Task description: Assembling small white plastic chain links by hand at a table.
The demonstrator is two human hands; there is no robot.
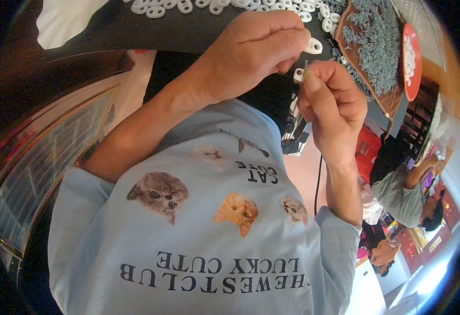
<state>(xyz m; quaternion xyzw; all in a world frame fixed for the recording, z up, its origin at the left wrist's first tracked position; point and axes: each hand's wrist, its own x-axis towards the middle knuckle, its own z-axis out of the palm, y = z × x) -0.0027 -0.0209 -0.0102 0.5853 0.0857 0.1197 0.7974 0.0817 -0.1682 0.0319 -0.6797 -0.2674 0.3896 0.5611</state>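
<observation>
My left hand (264, 44) pinches a white oval plastic piece with holes (313, 46) between thumb and fingertips, over the front edge of the dark table. Just below it, my right hand (335, 100) grips a small white plastic block with a hole (298, 75). A thin coil spring (306, 64) stands up from beside the right thumb, pointing toward the oval piece. The oval piece and the block are apart. The right fingers partly cover the block, so how the spring sits on it is hidden.
Many white oval pieces (185, 6) lie along the table's far side. At right, small grey springs (371, 42) are heaped on a brown sheet (390, 102), beside a red tray (418, 58) of small white parts. Two people (400, 194) are farther right.
</observation>
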